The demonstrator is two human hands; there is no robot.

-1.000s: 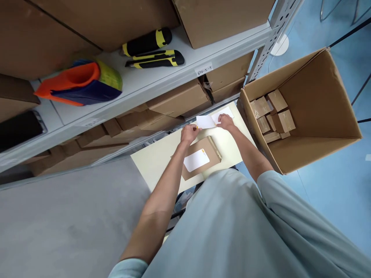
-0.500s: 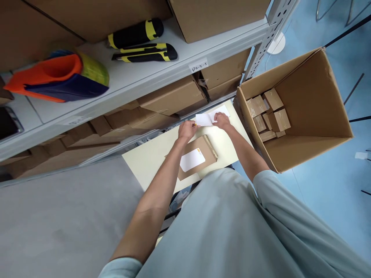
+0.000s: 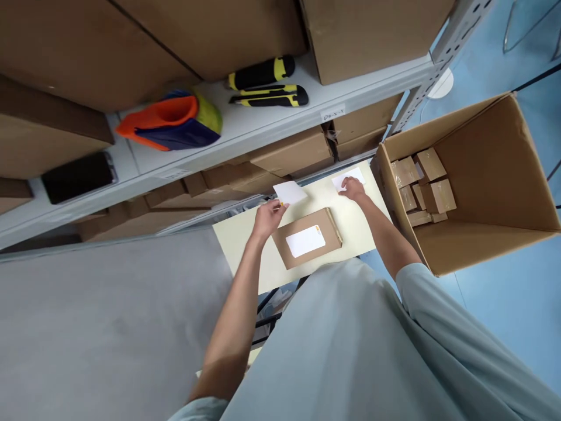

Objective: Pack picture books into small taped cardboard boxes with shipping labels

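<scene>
My left hand (image 3: 269,219) pinches a white label (image 3: 290,192) by its near corner, where a small orange mark shows. The label is held up above the far edge of a cream table (image 3: 239,228). At the table's right end, my right hand (image 3: 352,189) has its fingers bent down onto more white labels (image 3: 356,174), partly covering them. Between and below the hands lies a flat brown cardboard box (image 3: 293,258). A white label (image 3: 305,241) with an orange corner mark is stuck on its top.
A large open carton (image 3: 491,175) with several small taped boxes (image 3: 440,196) inside stands to the right. On the shelf (image 3: 272,126) ahead are utility knives (image 3: 269,96), an orange and blue tape dispenser (image 3: 170,123) and a black flat device (image 3: 79,177). Cartons (image 3: 289,155) fill the level below.
My left hand has drawn one label away to the left, off the others. My right hand stays on the remaining labels. The view has shifted, so more of the shelf's left side shows.
</scene>
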